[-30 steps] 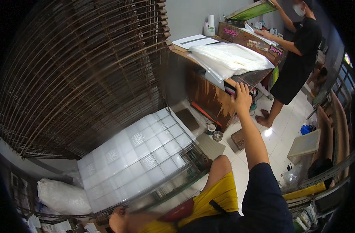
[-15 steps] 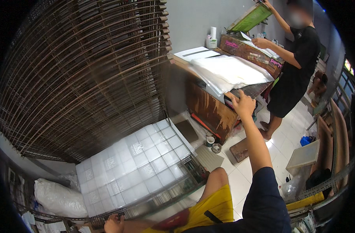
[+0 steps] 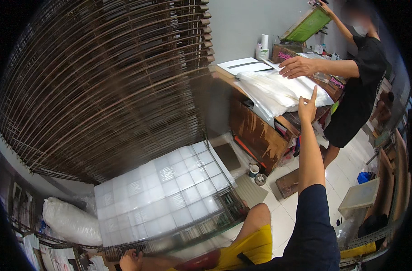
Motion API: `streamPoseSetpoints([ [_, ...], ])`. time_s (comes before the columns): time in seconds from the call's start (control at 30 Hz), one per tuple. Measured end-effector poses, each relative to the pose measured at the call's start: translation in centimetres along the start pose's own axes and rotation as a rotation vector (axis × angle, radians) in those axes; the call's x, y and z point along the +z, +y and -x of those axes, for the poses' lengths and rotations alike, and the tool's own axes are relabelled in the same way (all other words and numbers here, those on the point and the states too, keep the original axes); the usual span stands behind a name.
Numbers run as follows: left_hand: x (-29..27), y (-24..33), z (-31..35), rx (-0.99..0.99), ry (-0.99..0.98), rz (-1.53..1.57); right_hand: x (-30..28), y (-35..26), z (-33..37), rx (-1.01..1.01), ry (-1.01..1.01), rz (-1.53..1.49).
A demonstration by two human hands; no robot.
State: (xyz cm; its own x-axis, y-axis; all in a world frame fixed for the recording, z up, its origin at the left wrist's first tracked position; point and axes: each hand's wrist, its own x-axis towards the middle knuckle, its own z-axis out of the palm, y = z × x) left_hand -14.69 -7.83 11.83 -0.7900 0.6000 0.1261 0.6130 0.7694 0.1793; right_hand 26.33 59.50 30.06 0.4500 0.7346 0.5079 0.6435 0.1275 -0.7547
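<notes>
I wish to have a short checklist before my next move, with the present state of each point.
1. Right hand empty: ok, nothing visible in it.
2. Left hand empty: cannot tell; it is near the lower edge of the rack.
3. Space over the stack clear: not ok, the co-worker's hand reaches over it.
4. Stack squared up: not ok, its edges are uneven.
5. Green frame raised: ok, it is tilted up.

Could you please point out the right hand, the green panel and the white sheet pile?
Right hand (image 3: 308,110): head view, middle of the hand.
Green panel (image 3: 309,25): head view, its face.
White sheet pile (image 3: 273,91): head view, top surface.
</notes>
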Motion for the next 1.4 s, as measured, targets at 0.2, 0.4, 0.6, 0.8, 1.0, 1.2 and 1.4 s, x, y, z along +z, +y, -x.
streamPoseSetpoints([
  [0.2, -1.6, 3.7, -0.9, 0.031, -0.009, -0.052, 2.4, 1.7, -2.2, -0.130, 0.038, 0.128],
  [0.4, -0.7, 0.1, -0.5, -0.020, -0.091, -0.101, -0.5, -5.1, -1.3, -0.402, 0.302, -0.128],
  [0.6, 1.2, 1.0, -2.1, -0.047, -0.164, 0.171, -6.7, -10.8, -8.9, -0.716, 0.420, -0.154],
  [0.8, 7.1, 11.7, 0.1, 0.085, -0.402, 1.026, -10.7, -21.4, -0.9, -0.877, -0.094, -0.574],
  [1.0, 7.8, 23.6, 3.4, -0.175, -1.663, 1.732, -12.8, -29.3, 11.5, -0.647, -0.412, -0.792],
  [1.2, 7.0, 25.0, 2.6, -0.266, -1.981, 2.316, -14.9, -30.3, 19.8, -0.430, -1.126, -0.909],
  [1.4, 2.5, 15.8, -1.8, -0.196, -1.369, 2.791, -13.7, -27.7, 23.1, -0.289, -1.093, -1.109],
])
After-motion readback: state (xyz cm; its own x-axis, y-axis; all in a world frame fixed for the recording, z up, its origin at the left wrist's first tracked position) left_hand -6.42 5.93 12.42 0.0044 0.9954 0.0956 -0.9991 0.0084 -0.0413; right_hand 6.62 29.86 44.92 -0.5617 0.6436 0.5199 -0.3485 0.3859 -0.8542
